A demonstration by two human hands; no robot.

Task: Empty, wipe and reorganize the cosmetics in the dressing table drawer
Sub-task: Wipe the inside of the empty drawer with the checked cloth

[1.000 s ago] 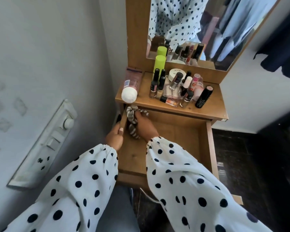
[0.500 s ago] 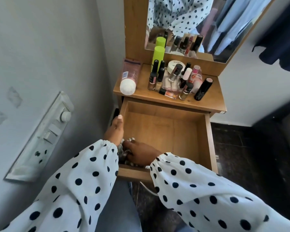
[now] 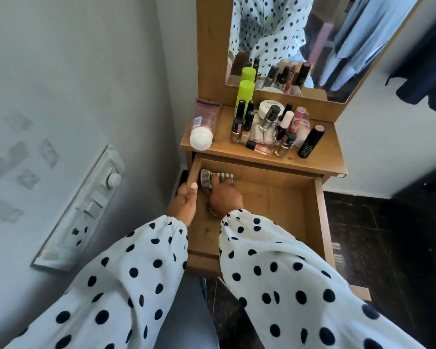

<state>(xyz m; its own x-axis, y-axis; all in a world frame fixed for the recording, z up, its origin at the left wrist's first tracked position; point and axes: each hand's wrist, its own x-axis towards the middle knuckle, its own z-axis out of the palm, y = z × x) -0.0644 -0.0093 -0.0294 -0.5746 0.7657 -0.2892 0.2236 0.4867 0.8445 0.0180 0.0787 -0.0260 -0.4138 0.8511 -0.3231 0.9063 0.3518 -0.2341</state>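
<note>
Hands with striped cloth inside seemingly bare drawer

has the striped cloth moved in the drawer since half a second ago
Yes. The striped grey-and-white cloth, under the right hand, went from the wooden drawer's near front edge to its far left corner, by the back wall.

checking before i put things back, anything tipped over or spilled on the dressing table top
No spill shows. Two things lie on their sides among upright bottles: the pink tube at the left edge, white cap forward, and a small orange bottle at the front.
</note>
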